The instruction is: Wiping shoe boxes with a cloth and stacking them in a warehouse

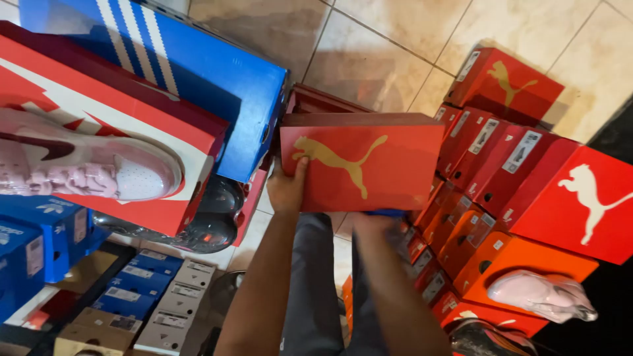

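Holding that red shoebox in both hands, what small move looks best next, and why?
Probably shift the right hand up onto the box's side. The red shoebox is held up; the left hand grips its left edge, while the right sits underneath, mostly hidden.

Both forearms raised, hands up front

The left hand (287,188) grips with thumb pressed flat and fingers hidden behind. The right hand (376,219) is mostly hidden, its wrist bent upward. Both forearms are bare and run close together
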